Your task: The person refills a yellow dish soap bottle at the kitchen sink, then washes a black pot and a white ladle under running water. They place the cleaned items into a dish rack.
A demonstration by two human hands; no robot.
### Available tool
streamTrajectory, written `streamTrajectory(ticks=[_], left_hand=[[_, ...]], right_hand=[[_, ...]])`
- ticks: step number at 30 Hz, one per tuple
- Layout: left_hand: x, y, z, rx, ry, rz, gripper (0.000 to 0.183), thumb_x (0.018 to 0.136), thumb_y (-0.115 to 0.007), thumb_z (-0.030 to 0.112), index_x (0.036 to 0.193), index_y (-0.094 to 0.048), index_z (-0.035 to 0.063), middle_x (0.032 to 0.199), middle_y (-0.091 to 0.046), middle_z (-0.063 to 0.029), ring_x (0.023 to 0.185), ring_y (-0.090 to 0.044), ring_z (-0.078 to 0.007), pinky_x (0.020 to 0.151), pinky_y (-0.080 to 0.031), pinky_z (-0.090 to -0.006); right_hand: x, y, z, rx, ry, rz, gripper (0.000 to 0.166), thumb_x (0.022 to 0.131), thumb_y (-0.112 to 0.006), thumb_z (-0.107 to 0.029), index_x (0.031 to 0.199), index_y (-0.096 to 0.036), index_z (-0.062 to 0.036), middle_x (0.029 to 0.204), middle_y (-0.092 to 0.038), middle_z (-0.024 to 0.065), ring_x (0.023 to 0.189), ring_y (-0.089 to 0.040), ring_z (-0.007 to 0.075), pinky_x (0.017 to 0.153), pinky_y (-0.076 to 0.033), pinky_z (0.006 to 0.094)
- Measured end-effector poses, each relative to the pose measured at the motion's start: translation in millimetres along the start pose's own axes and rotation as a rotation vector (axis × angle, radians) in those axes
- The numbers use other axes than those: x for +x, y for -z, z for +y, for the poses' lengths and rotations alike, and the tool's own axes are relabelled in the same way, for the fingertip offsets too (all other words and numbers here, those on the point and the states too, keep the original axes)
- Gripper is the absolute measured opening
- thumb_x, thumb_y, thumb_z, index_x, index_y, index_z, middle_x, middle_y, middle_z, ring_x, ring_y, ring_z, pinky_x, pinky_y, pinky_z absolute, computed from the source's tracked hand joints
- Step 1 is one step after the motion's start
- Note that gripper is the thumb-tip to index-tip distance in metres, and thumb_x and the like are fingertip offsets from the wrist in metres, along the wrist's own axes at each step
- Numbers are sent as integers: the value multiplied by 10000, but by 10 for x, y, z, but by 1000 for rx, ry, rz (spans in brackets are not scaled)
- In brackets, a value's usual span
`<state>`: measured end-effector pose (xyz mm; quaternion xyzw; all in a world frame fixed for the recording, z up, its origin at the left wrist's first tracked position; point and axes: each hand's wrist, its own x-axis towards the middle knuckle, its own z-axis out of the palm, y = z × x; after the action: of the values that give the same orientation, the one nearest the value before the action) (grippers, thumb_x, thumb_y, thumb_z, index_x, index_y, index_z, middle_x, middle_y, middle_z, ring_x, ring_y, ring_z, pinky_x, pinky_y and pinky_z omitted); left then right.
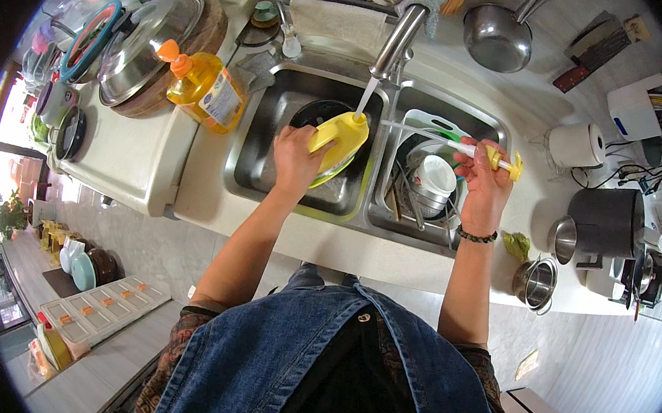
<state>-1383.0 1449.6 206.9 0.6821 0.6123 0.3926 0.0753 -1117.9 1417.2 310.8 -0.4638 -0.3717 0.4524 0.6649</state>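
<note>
My left hand point(300, 157) grips a yellow plastic bottle point(343, 139) by its handle over the left sink basin point(265, 140). Water runs from the metal faucet point(399, 40) onto the bottle's open mouth. In my right hand point(485, 188) is a yellow pump dispenser head point(505, 162), its pale tube point(422, 131) pointing left over the right basin. Beneath the bottle, a dark round bowl or pan point(316, 111) sits in the left basin. White bowls point(434, 177), chopsticks or utensils and a white-green colander point(432, 122) are piled in the right basin.
A pump bottle of orange liquid point(213, 96) stands left of the sink. Behind it is a large lidded pan point(150, 40). A saucepan point(498, 37) and a cleaver point(597, 50) are by the back wall. Steel cups point(536, 283) and a dark pot point(604, 221) stand on the right.
</note>
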Motion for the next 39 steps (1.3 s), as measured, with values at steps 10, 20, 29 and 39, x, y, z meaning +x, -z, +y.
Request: streamTrajectory(ticks=[10, 20, 29, 39], left_hand=[[-33, 159, 310, -66, -63, -11, 220, 607, -738, 205, 708, -594, 73, 679, -591, -58, 681, -510, -259, 643, -378, -368], [-127, 176, 650, -36, -160, -70, 254, 575, -750, 208, 721, -595, 70, 673, -598, -38, 676, -507, -227, 622, -357, -351], [-134, 96, 958, -188, -226, -93, 263, 581, -749, 224, 719, -592, 65, 692, -600, -55, 672, -505, -240, 630, -357, -359], [-231, 63, 942, -206, -177, -136, 262, 591, -752, 231, 742, -612, 69, 681, -589, -54, 677, -513, -237, 641, -360, -350]], right_hand=[[-67, -91, -147, -36, 28, -29, 220, 858, -565, -117, 1026, -457, -25, 898, -608, 134, 646, -590, 139, 531, -452, 205], [-157, -44, -552, -299, 194, -19, 260, 858, -575, -134, 1060, -460, -16, 862, -609, 95, 635, -575, 98, 518, -442, 189], [-82, 88, 487, -1177, 273, -389, 383, 817, -566, -351, 974, -545, -2, 941, -562, 177, 927, -510, 350, 827, -405, 418], [-30, 279, 135, -597, 156, -562, 642, 760, -603, -1, 1335, -340, -118, 1297, -449, 74, 1114, -485, 156, 847, -416, 280]])
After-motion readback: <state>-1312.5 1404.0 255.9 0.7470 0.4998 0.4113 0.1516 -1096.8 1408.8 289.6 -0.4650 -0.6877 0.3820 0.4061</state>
